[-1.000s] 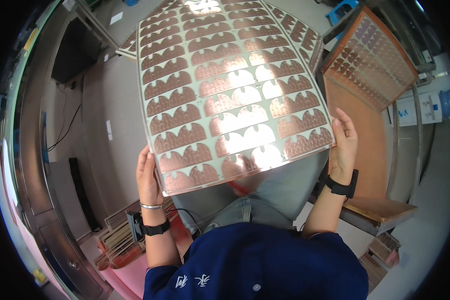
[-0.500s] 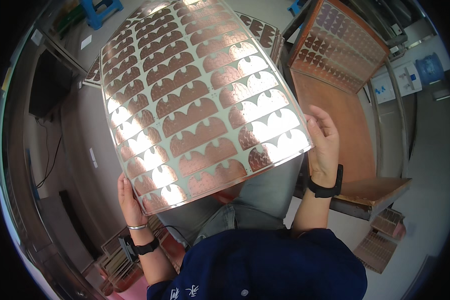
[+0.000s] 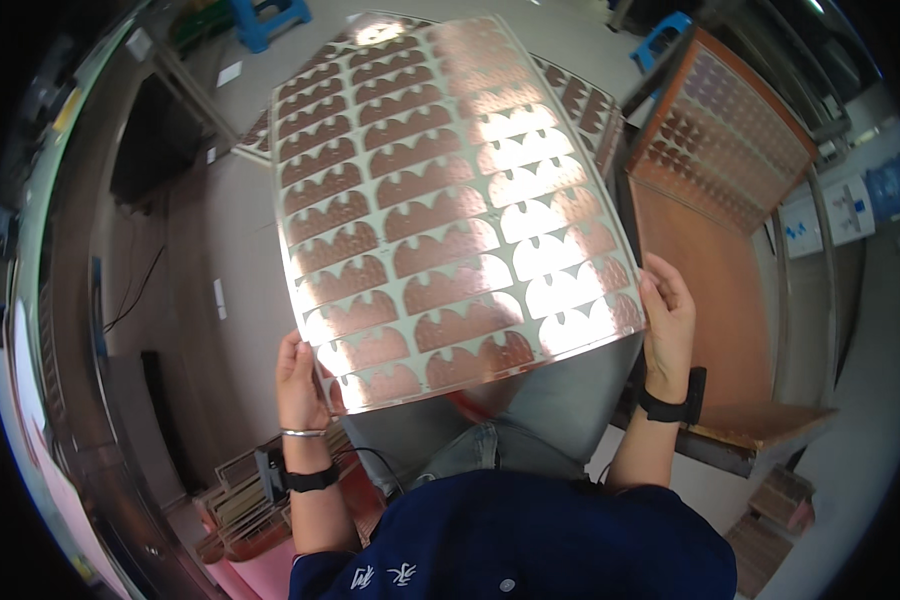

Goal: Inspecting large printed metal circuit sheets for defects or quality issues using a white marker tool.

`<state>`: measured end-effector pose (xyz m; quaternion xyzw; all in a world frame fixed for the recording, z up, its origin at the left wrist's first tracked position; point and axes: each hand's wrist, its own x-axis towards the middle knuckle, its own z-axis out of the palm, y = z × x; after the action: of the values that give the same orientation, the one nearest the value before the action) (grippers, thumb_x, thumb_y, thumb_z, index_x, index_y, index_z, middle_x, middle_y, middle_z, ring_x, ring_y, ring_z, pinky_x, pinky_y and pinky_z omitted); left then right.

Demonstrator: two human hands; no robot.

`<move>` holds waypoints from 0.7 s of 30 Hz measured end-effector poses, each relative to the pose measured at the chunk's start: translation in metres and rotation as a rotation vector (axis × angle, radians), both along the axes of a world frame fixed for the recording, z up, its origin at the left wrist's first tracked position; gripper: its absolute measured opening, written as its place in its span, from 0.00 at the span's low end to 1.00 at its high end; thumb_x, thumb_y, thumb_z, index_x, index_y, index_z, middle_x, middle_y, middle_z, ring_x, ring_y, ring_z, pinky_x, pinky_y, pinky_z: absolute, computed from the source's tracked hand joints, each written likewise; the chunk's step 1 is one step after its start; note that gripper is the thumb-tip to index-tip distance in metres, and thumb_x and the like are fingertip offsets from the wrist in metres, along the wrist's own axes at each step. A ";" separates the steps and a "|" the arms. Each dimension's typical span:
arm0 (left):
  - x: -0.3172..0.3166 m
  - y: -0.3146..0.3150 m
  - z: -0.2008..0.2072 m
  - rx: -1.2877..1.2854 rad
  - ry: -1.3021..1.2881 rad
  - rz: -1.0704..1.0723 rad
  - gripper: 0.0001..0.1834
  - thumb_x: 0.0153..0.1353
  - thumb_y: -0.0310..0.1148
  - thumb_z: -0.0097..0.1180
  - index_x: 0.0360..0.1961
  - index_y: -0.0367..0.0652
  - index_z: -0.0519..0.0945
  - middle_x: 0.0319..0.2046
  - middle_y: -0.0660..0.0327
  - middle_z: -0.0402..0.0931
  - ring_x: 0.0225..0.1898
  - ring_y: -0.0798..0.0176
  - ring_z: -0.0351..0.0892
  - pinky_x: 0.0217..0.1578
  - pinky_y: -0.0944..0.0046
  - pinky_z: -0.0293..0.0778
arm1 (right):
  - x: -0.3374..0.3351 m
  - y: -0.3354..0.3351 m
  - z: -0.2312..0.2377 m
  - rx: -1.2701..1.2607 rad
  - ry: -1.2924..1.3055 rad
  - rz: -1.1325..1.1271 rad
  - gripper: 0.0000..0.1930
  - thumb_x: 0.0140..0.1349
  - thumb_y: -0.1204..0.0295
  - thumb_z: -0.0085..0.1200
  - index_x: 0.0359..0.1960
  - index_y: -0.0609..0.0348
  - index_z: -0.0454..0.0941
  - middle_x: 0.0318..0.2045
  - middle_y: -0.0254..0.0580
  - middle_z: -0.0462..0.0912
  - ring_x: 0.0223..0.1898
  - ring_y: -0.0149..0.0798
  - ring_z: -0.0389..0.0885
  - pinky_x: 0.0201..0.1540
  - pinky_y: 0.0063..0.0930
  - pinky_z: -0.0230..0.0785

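Note:
A large circuit board panel (image 3: 425, 215) with rows of copper, scalloped shapes on a pale green base is held up over my lap, its near edge toward me. My left hand (image 3: 301, 385) grips the near left corner, fingers closed round the edge. At the near right corner, my right hand (image 3: 670, 325) pinches the edge between thumb and fingers. Bright glare covers part of the right column. Beyond the held panel, parts of other patterned panels (image 3: 577, 105) show from under its far end; the rest of them is hidden.
To the right, a similar panel (image 3: 725, 130) leans against the back of a brown wooden board seat (image 3: 705, 300) in a metal frame. Stacked racks (image 3: 255, 490) stand at lower left. A blue stool (image 3: 270, 25) is at the far left, a dark cabinet edge (image 3: 80, 430) nearer.
The surroundings have shifted right and down in the view. The panel's near edge slants less than before, and the glare on its copper has moved. Both hands keep their hold.

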<state>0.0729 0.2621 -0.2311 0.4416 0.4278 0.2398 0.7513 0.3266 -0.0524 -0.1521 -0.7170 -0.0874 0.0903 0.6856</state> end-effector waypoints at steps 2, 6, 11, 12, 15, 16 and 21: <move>0.008 -0.008 -0.009 0.196 0.007 0.152 0.12 0.66 0.32 0.42 0.45 0.39 0.73 0.20 0.71 0.70 0.16 0.80 0.63 0.17 0.80 0.59 | -0.002 -0.001 -0.010 -0.032 -0.001 -0.002 0.17 0.61 0.77 0.49 0.52 0.66 0.68 0.35 0.38 0.78 0.31 0.22 0.73 0.32 0.13 0.65; 0.005 -0.013 0.002 0.283 -0.013 0.242 0.12 0.66 0.32 0.41 0.44 0.37 0.73 0.20 0.71 0.70 0.17 0.81 0.64 0.17 0.80 0.60 | -0.004 -0.011 -0.017 -0.024 0.121 0.063 0.20 0.63 0.72 0.47 0.56 0.64 0.65 0.31 0.34 0.77 0.28 0.22 0.72 0.28 0.12 0.64; -0.008 0.000 0.013 0.330 -0.073 0.103 0.13 0.65 0.34 0.43 0.43 0.37 0.73 0.23 0.68 0.73 0.17 0.79 0.66 0.17 0.80 0.61 | 0.012 -0.037 -0.026 0.024 0.395 0.284 0.20 0.67 0.60 0.40 0.50 0.64 0.69 0.30 0.35 0.78 0.22 0.23 0.72 0.22 0.14 0.63; -0.011 0.004 0.018 0.324 -0.112 0.066 0.13 0.64 0.35 0.46 0.43 0.36 0.73 0.27 0.67 0.75 0.21 0.78 0.69 0.21 0.79 0.64 | 0.021 -0.041 -0.034 0.066 0.400 0.325 0.19 0.67 0.60 0.40 0.49 0.63 0.69 0.30 0.35 0.78 0.22 0.23 0.73 0.23 0.15 0.64; -0.014 0.019 0.030 0.306 -0.190 -0.019 0.14 0.63 0.34 0.48 0.44 0.35 0.73 0.30 0.67 0.76 0.26 0.77 0.71 0.26 0.78 0.67 | 0.037 -0.022 -0.037 0.240 0.337 0.340 0.19 0.67 0.60 0.39 0.49 0.63 0.69 0.32 0.36 0.78 0.26 0.25 0.74 0.26 0.17 0.66; -0.020 0.026 0.037 0.311 -0.222 -0.073 0.17 0.61 0.35 0.51 0.46 0.34 0.72 0.35 0.64 0.76 0.34 0.74 0.73 0.36 0.74 0.69 | 0.040 -0.007 -0.032 0.359 0.305 0.296 0.18 0.68 0.61 0.39 0.50 0.63 0.68 0.34 0.36 0.78 0.29 0.26 0.75 0.29 0.19 0.67; -0.017 0.050 0.063 0.339 -0.280 -0.261 0.24 0.60 0.38 0.53 0.50 0.30 0.69 0.42 0.56 0.74 0.43 0.67 0.73 0.47 0.68 0.67 | 0.062 0.017 -0.034 0.515 0.173 0.200 0.17 0.66 0.67 0.43 0.52 0.62 0.66 0.43 0.36 0.76 0.45 0.30 0.74 0.48 0.25 0.67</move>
<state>0.0555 0.3117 -0.1683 0.5755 0.2126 0.2677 0.7429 0.3885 -0.0350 -0.1864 -0.4969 -0.1188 0.1931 0.8376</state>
